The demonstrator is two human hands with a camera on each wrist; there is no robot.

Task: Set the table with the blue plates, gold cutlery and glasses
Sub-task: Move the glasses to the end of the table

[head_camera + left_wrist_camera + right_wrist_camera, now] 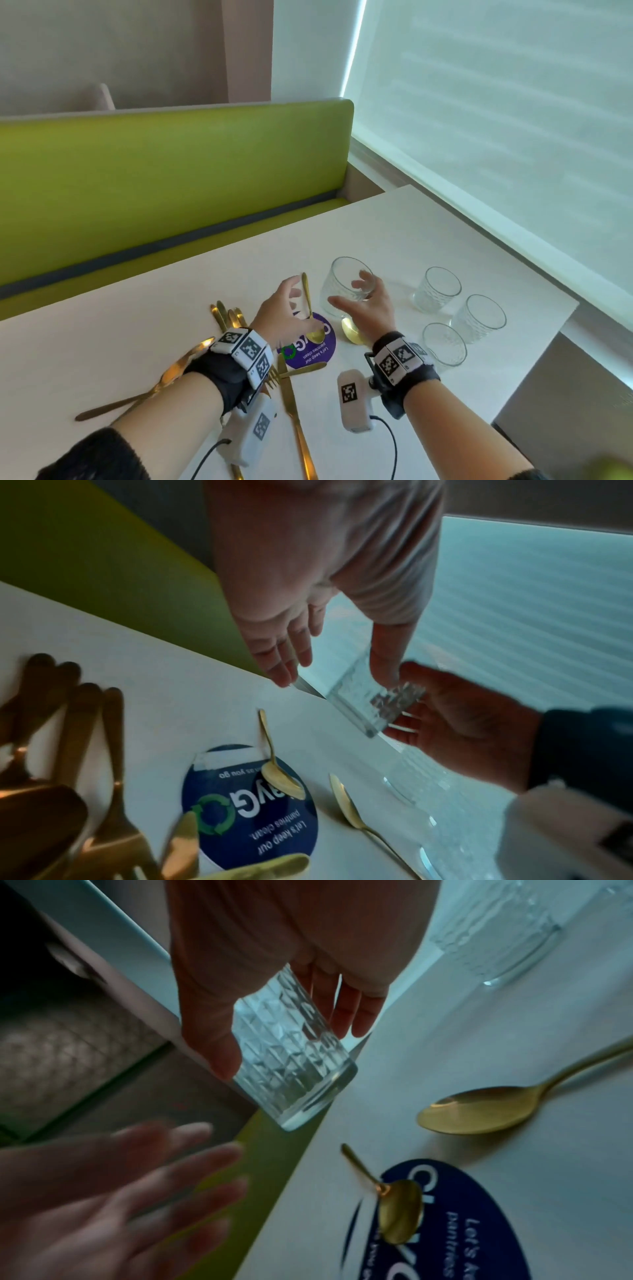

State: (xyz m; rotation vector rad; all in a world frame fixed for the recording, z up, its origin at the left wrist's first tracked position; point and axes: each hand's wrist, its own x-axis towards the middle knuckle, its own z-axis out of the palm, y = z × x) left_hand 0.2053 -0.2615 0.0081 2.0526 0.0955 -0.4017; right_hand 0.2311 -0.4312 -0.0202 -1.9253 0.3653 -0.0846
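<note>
My right hand (356, 291) grips a clear patterned glass (344, 284), tilted and lifted off the white table (394, 233). In the right wrist view the thumb and fingers of that hand (291, 1042) wrap the glass (298, 1064). My left hand (294, 293) hovers just left of it, fingers spread and holding nothing. A small gold spoon (310, 315) stands tilted by those fingers, its bowl on a round blue sticker (308, 353) and its handle raised. The spoon (274, 758) looks blurred. No blue plates are in view.
Three more glasses (438, 287) (479, 318) (443, 344) stand at the right. A larger gold spoon (352, 330) lies under my right hand. Gold knives, forks and spoons (226, 317) lie at the left and front. A green bench (171, 171) runs behind the table.
</note>
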